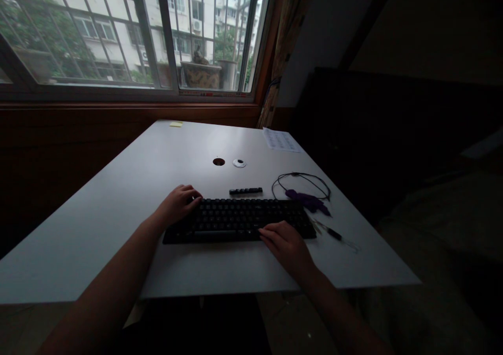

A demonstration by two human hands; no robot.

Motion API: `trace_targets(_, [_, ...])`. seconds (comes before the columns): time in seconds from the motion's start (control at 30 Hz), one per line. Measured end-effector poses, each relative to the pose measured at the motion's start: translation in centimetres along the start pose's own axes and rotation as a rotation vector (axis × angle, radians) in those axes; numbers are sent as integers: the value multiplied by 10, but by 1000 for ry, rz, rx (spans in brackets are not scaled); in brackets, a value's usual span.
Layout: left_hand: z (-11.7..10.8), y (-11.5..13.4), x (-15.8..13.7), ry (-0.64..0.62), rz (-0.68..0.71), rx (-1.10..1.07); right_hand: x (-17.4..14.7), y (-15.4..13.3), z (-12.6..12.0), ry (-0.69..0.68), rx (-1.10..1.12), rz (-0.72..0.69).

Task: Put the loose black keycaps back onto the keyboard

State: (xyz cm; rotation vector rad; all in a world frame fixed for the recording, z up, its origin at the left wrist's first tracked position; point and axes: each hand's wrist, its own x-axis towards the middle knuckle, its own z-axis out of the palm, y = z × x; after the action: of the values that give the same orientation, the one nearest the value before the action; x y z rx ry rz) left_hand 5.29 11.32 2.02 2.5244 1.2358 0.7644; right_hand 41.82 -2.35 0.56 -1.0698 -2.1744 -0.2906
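A black keyboard [223, 221] lies flat near the front of the white table. My left hand [178, 203] grips its upper left corner, thumb over the edge. Over the lower right keys, my right hand [285, 242] has its thumb and fingertips pressed together. Whatever sits between those fingertips is too small and dark to make out. Just behind the keyboard is a short row of black keycaps [245, 191]. To the right rests a thin tool with a black handle and wire loops [334, 233]. A crumpled purple cloth [308, 200] is beside the keyboard's upper right corner.
A looped black cable [301, 174] lies behind the purple cloth. Farther back are a round hole [219, 162] in the table, a white round cover [239, 163], printed paper [281, 140] and yellow sticky notes [176, 124]. A barred window [168, 40] stands beyond the table.
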Motion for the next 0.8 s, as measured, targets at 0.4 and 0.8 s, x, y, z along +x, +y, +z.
trace_targets(0.4, [0,0,0,1,4,-9,-5,4,3,-16,23,26])
trace_targets(0.8, [0,0,0,-4,6,-3,-5,7,6,-3,80,92])
